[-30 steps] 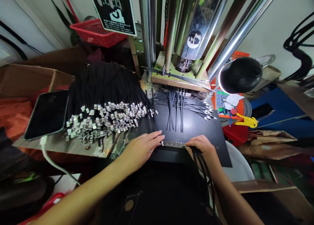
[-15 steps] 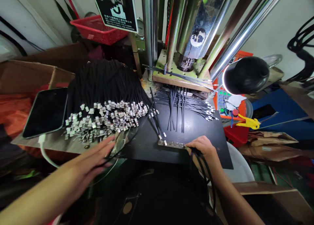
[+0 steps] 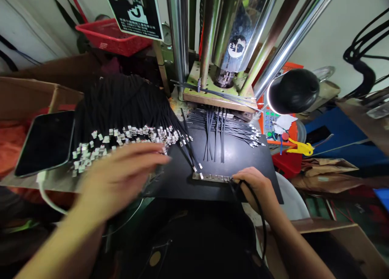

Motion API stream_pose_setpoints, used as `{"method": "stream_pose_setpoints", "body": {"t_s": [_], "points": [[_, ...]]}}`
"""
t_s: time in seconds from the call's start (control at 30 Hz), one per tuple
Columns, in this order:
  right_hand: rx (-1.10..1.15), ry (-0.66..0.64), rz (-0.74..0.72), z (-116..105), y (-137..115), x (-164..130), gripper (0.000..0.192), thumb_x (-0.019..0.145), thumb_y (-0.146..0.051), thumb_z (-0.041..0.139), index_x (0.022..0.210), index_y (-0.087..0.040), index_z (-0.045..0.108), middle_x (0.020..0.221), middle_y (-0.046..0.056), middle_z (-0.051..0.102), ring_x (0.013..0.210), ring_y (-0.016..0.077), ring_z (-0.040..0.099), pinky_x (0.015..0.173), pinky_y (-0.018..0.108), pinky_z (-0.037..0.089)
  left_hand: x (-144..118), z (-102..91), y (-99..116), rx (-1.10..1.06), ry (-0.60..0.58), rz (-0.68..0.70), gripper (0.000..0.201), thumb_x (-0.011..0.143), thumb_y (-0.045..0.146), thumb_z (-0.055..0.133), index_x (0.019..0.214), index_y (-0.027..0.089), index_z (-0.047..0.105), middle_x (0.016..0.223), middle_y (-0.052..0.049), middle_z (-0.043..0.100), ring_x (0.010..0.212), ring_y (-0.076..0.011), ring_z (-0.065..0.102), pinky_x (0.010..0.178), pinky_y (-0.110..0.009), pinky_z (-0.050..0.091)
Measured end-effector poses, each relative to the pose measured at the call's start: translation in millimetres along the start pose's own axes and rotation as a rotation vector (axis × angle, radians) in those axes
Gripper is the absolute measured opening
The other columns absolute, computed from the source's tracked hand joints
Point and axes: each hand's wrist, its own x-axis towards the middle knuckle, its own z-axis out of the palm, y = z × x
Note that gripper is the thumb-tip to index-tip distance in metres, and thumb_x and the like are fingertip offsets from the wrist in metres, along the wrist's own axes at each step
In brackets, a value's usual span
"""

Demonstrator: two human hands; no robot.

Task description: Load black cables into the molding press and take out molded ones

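Observation:
My right hand (image 3: 253,185) is closed on a black cable (image 3: 260,214) at the right end of a slotted metal strip (image 3: 212,177). The cable curves down past my wrist; its end is hidden by my fingers. The strip lies near the front edge of a black board (image 3: 176,185). Two cables with white metal-tipped ends reach the strip's left end. My left hand (image 3: 121,173), blurred, is over the front of a big bundle of black cables (image 3: 127,100) with silvery-white connectors (image 3: 85,151). Its fingers stretch out to the right, and nothing shows in them.
A press with a drilled plate (image 3: 209,94) and steel columns stands behind the board. More thin cables (image 3: 231,127) lie beneath it. A phone (image 3: 45,143) is at the left, a black lamp (image 3: 294,91) and yellow-handled cutters (image 3: 300,149) at the right.
My left hand has moved up and rightward, over the connectors. My right hand stays at the strip's end, with fewer cable strands showing below it. The whole view has shifted slightly.

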Motion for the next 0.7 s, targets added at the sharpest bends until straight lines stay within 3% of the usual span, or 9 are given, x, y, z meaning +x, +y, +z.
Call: {"method": "stream_pose_setpoints", "body": {"t_s": [0.13,0.23,0.37,0.5,0.6,0.7], "points": [[-0.026,0.067,-0.052,4,3,-6,0.021,0.091,-0.011,0.049,0.09,-0.022,0.067,0.085,0.002,0.07,0.084,0.019,0.063,0.074,0.031,0.052,25,87.2,29,-0.356,-0.206,0.101,0.024,0.095,0.011,0.049,0.096,0.021,0.07,0.099,0.001,0.075,0.108,-0.0145,0.068,0.094,-0.025,0.054],[-0.114,0.08,-0.131,8,-2,-9,0.016,0.094,-0.017,0.052,0.097,-0.021,0.067,0.092,0.003,0.072,0.091,0.0208,0.062,0.085,0.037,0.05,30,124.3,34,-0.383,-0.314,0.012,0.022,0.092,0.008,0.051,0.086,0.021,0.068,0.086,0.002,0.074,0.092,-0.0139,0.071,0.084,-0.024,0.054],[-0.186,0.092,-0.178,7,-6,-10,0.018,0.098,-0.021,0.05,0.102,-0.021,0.067,0.096,0.003,0.073,0.093,0.0214,0.062,0.089,0.039,0.047,34,123.7,35,-0.31,-0.398,-0.073,0.013,0.086,0.01,0.057,0.081,0.021,0.062,0.076,0.004,0.068,0.069,-0.0116,0.063,0.069,-0.022,0.047],[-0.173,0.076,-0.163,5,-5,-10,0.019,0.1,-0.027,0.049,0.099,-0.02,0.067,0.095,0.003,0.073,0.093,0.0206,0.061,0.087,0.036,0.046,43,117.8,47,-0.131,-0.526,-0.055,0.006,0.087,0.015,0.057,0.087,0.021,0.059,0.075,0.002,0.066,0.069,-0.0155,0.061,0.062,-0.024,0.044],[-0.203,0.11,-0.192,6,-3,-10,0.022,0.102,-0.026,0.046,0.101,-0.019,0.067,0.097,0.003,0.073,0.093,0.0206,0.06,0.087,0.036,0.045,50,123.9,60,0.042,-0.583,0.011,0.011,0.091,0.013,0.05,0.09,0.019,0.06,0.075,0.0,0.067,0.072,-0.0195,0.064,0.075,-0.032,0.05],[-0.253,0.177,-0.239,8,-2,-9,0.025,0.103,-0.022,0.042,0.103,-0.018,0.067,0.098,0.004,0.073,0.095,0.0211,0.059,0.088,0.037,0.043,51,121.3,62,0.058,-0.637,0.072,0.017,0.095,0.011,0.046,0.097,0.018,0.061,0.08,0.0,0.069,0.076,-0.0184,0.066,0.099,-0.039,0.046]]}}
